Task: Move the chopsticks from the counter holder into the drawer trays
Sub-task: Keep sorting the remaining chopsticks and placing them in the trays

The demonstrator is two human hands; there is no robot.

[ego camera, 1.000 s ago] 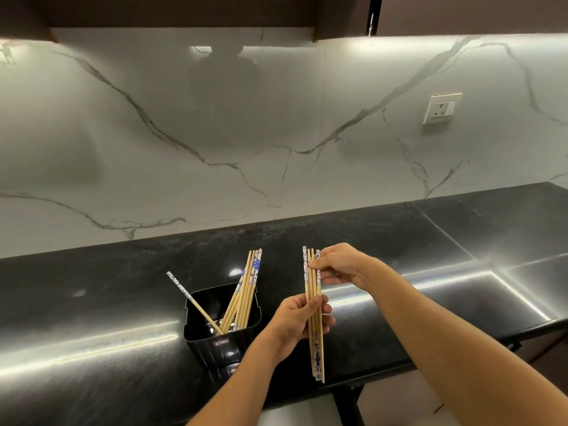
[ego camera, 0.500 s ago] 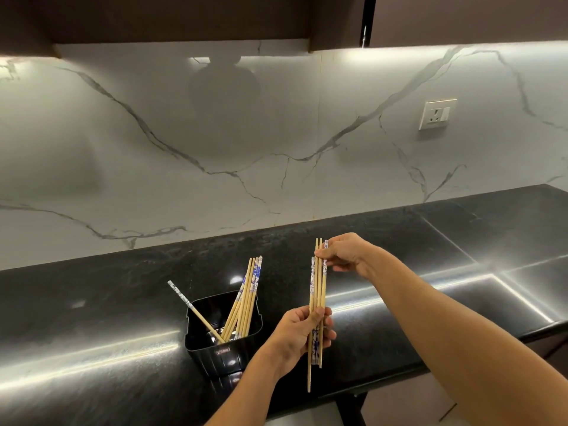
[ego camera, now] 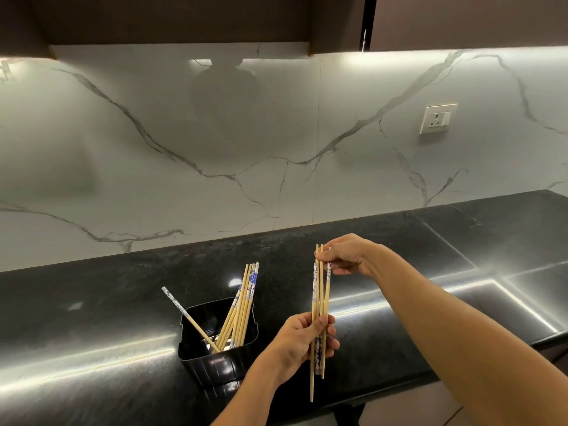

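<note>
lower centre-right of the frame, above the worktop, the left hand grips the bundle of chopsticks low down and the right hand pinches its top; light, stiff and slick, they probably slide apart unless squeezed mid-length; others lean in the holder

Light from under the upper cabinets washes the marble backsplash brightest along its top. A soft rounded shadow sits on it. The glossy black counter carries long white glare streaks. Edges bow with wide-angle distortion; the held chopsticks look sharp.
</note>
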